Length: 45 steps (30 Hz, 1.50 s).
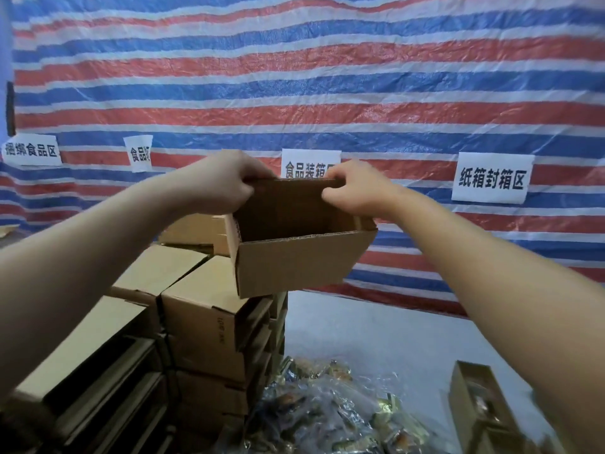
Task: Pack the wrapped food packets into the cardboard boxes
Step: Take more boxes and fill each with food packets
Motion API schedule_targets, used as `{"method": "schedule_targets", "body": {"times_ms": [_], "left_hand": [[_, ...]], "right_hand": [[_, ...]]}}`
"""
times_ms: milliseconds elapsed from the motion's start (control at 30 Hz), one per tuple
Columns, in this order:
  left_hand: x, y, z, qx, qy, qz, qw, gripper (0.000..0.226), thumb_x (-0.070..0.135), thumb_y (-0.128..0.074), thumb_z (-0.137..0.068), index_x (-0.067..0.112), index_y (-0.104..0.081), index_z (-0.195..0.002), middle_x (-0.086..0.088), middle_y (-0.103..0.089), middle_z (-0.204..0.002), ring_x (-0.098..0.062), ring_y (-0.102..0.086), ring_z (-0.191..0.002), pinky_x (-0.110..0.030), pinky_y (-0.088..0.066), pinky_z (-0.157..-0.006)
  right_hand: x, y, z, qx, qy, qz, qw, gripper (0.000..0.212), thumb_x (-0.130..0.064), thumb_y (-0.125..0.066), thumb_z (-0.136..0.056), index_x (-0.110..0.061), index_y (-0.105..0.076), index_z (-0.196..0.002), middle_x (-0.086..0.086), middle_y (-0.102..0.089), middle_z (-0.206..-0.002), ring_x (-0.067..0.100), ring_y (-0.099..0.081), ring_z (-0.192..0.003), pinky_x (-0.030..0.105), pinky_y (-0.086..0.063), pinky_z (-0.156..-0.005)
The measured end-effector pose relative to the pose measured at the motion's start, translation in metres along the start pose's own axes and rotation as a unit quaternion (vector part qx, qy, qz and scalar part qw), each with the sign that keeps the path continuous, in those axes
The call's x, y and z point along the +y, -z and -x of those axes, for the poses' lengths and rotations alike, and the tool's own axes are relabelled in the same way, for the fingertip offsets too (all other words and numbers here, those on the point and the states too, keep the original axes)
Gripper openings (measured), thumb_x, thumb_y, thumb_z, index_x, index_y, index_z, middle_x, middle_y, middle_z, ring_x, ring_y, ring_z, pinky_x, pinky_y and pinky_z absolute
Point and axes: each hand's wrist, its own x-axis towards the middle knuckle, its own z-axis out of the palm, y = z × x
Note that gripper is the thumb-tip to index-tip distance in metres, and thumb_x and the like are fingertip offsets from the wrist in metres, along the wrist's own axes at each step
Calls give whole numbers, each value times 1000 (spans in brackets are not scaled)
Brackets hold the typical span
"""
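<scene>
Up top, held box: open cardboard box (296,257) in the air above the stacks, tilted toward the camera, nothing visible inside (the bottom is in shadow).
Left hand (226,183): curled over the box's far rim at the left corner.
Right hand (355,188): pinching the same rim at the right corner.
Stacks: cardboard boxes (199,309) piled at lower left, cut off by the frame edge.
Open room: bare grey table (376,329) to the right of the stacks.
Food packets (327,407): heaped at bottom centre in clear wrap, blurry.
Small box (481,407): bottom right, open, contents hard to make out.
Backdrop: striped tarp (327,77) with paper signs (491,178), one half hidden by the hands.
</scene>
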Motion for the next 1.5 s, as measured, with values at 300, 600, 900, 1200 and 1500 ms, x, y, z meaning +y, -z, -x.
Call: {"method": "schedule_targets", "body": {"times_ms": [300, 600, 900, 1200, 1500], "left_hand": [[57, -135, 6, -85, -12, 106, 991, 22, 34, -55, -101, 23, -71, -111, 4, -68, -104, -14, -61, -92, -25, -46, -72], [69, -304, 115, -277, -27, 181, 943, 22, 30, -56, -100, 17, -73, -108, -1, -72, -108, -17, -63, -101, -27, -45, -84], [60, -400, 213, -378, -34, 179, 908, 24, 36, -50, -101, 24, -70, -106, 5, -70, -103, -12, -61, -95, -36, -49, -90], [59, -424, 244, -340, -53, 207, 916, 25, 35, -46, -103, 25, -68, -108, 6, -68, -104, -9, -57, -94, -13, -36, -74], [57, -428, 251, -309, -36, 225, 923, 24, 35, -46, -103, 26, -68, -106, 11, -66, -102, -5, -56, -92, -8, -36, -76]], "right_hand": [[71, -16, 108, -35, -179, 67, 981, 30, -23, -54, -87, -14, -51, -59, 3, -42, -57, 18, -41, -52, 26, -29, -47], [146, -148, 268, -131, -333, 31, 933, 21, -32, -57, -86, -20, -59, -70, -3, -61, -67, 14, -59, -67, 26, -36, -50], [161, -243, 374, -184, -410, 23, 893, 21, -37, -53, -85, -24, -53, -69, -7, -56, -69, 8, -53, -65, 25, -37, -51], [161, -256, 401, -182, -405, 0, 896, 20, -35, -51, -89, -24, -51, -72, -4, -57, -73, 6, -55, -68, 23, -42, -55], [160, -269, 403, -144, -402, -6, 904, 21, -32, -48, -90, -23, -44, -71, -4, -52, -74, 8, -50, -66, 24, -37, -54]]}}
